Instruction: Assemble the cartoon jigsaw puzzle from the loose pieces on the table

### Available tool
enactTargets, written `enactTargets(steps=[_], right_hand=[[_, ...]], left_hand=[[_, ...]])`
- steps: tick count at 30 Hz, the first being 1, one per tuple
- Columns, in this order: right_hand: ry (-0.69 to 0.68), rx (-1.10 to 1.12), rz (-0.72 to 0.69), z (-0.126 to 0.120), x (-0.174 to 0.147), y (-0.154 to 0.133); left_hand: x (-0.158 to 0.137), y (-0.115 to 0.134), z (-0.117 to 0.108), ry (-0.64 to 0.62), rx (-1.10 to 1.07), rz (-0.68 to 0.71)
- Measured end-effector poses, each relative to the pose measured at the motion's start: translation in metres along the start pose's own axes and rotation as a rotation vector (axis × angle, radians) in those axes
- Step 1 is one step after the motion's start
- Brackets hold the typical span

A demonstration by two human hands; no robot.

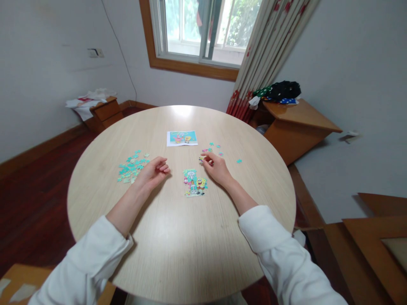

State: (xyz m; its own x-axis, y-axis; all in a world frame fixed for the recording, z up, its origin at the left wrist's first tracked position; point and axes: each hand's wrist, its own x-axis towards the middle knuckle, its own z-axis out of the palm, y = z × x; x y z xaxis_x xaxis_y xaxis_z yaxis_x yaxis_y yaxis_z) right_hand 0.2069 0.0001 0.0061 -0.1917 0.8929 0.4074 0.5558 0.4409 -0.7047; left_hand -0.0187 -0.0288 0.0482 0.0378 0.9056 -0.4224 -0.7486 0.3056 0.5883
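A partly joined jigsaw puzzle [192, 184] with cartoon figures lies on the table between my hands. My right hand [216, 166] is just above and right of it, thumb and forefinger pinched on a small puzzle piece [201, 159] that the fingers partly cover. My left hand [155, 170] rests left of the puzzle, its fingers curled in with nothing visible in them. Beside its wrist spreads a pile of loose teal puzzle pieces [129, 167]. Several more loose pieces [211, 144], some pink, lie beyond my right hand, and a single teal piece [239, 161] sits farther right.
A printed reference picture [183, 138] lies beyond the puzzle on the round wooden table [178, 245]. Behind the table are a window and a curtain [257, 55]. Wooden cabinets with cloths [280, 91] on top stand at the back right and back left.
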Motion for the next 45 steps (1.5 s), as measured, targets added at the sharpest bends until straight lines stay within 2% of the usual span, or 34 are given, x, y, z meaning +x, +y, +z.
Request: enactTargets(steps=[9,16,34,45], right_hand=[[0.037,-0.050,-0.069,0.001,0.001,0.005],[0.069,0.043,0.026,0.000,0.000,-0.001],[0.104,0.446,0.188,0.008,0.002,0.002],[0.079,0.627,0.332,0.006,0.001,-0.010]], left_hand=[[-0.001,-0.001,0.000,-0.007,0.013,-0.003],[-0.001,0.000,0.001,0.000,0.012,-0.008],[0.001,-0.001,-0.002,-0.022,0.025,-0.003],[-0.001,-0.002,0.000,-0.019,0.022,-0.010]])
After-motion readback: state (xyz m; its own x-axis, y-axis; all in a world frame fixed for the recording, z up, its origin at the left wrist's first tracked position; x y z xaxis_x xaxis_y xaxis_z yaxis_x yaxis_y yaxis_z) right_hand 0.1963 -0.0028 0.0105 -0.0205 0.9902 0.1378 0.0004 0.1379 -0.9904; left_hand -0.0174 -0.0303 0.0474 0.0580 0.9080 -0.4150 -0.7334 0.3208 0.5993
